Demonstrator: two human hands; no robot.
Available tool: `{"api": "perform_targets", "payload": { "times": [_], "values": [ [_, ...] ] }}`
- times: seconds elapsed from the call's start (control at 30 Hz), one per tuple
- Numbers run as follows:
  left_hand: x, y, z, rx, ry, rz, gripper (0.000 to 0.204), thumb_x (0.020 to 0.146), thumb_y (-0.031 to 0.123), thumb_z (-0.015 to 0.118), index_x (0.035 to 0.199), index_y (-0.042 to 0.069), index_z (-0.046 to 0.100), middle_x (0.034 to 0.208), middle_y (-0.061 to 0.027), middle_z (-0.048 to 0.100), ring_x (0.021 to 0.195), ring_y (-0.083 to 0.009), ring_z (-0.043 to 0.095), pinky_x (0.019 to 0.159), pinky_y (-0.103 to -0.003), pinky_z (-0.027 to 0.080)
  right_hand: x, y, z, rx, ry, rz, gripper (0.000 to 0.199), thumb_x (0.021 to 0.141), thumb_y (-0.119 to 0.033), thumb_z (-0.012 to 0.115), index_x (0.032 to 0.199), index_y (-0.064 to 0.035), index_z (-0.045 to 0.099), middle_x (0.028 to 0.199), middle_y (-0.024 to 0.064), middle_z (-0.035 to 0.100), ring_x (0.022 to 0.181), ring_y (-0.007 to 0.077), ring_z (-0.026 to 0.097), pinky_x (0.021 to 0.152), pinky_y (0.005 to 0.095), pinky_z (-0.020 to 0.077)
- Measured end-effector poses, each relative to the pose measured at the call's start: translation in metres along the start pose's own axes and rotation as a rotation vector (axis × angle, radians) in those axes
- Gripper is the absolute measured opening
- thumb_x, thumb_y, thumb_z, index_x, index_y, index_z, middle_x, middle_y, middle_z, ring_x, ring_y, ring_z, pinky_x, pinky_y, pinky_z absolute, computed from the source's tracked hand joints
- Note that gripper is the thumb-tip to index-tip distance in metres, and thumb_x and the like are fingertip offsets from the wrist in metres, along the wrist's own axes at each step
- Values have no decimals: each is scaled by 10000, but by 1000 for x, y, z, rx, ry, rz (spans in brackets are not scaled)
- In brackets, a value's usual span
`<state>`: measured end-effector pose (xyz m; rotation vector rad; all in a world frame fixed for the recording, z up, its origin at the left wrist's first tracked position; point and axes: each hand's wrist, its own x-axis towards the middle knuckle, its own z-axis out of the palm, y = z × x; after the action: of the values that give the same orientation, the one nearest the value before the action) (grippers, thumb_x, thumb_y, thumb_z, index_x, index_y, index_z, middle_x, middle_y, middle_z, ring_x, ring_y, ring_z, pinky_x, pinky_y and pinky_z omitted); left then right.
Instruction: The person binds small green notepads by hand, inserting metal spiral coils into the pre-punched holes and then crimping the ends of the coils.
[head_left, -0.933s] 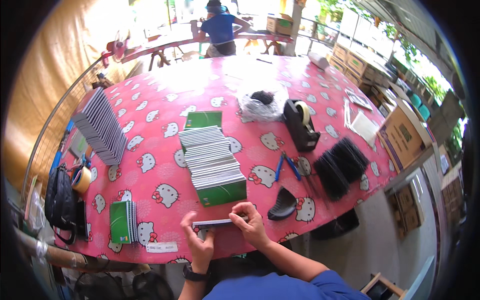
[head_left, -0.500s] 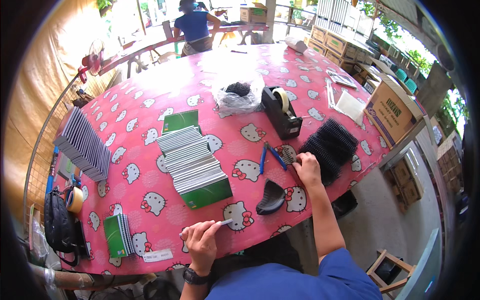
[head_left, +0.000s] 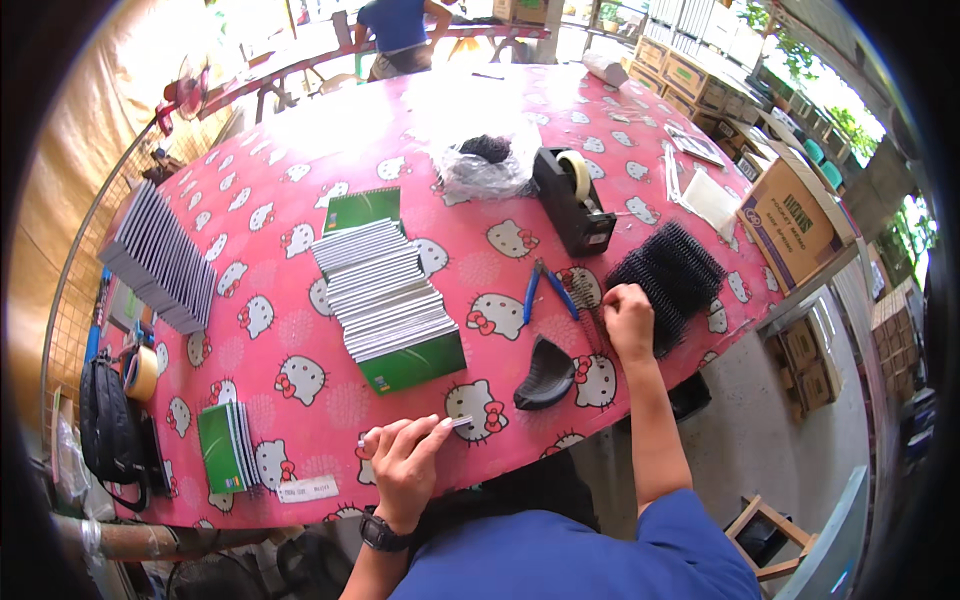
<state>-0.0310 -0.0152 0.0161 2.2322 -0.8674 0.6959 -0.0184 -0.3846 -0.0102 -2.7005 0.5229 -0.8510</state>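
Observation:
Near the table's front edge, my left hand is closed on a thin notebook, seen edge-on and mostly covered by the fingers. My right hand rests at the left side of a pile of black spiral binding coils, fingers pinched; a coil seems to be at the fingertips, but I cannot make it out. Blue-handled pliers lie open left of that hand, with a black curved tray below them. Between my hands and farther off, a long row of green-covered notebooks leans over.
A stack of bound notebooks stands at left, with a few green ones nearer. Beyond are a tape dispenser and a plastic bag of black coils. A carton sits right. Another person stands at the back.
The head view has shifted slightly. My right hand has moved a little to the right along the coil pile, its fingers drawn closer together. My left hand still holds the notebook.

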Motion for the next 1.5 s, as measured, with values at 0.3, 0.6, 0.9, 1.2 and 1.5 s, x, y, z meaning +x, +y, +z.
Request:
{"api": "perform_targets", "payload": {
  "times": [0.3,0.6,0.9,1.2,1.5],
  "values": [
    [5,-1,9,-56,21,-83,212,750,130,702,961,150,692,842,27,643,785,-147,573,766,-317,355,-48,-144,-53,945,-503,-217,211,827,40,611,1026,-26,632,910,71,636,778,110,608,666,243,488],
    [6,-3,5,-68,11,-59,150,736,134,716,884,145,689,804,37,636,766,-146,576,736,-309,357,-50,-152,-39,920,-726,-319,205,738,38,695,924,-44,672,881,56,639,774,151,616,641,275,511],
    [10,1,6,-67,10,-44,136,730,118,708,861,147,688,798,36,637,771,-150,578,747,-317,361,-59,-144,-33,834,-835,-420,265,813,20,565,1051,-71,638,822,79,632,766,255,617,702,352,508],
    [9,9,9,-162,-151,-17,288,673,140,716,948,130,628,886,-2,614,863,-192,556,815,-381,342,-67,-154,-36,726,-649,-584,453,851,-111,611,1285,-107,482,817,173,634,727,335,635,621,412,504],
    [8,12,16,-192,-246,90,169,780,321,671,853,168,656,845,9,614,860,-177,574,852,-370,319,-59,-94,-41,277,-413,-388,578,757,-378,712,1223,-80,544,1247,174,537,1166,347,486,956,447,415]
  ]
}}
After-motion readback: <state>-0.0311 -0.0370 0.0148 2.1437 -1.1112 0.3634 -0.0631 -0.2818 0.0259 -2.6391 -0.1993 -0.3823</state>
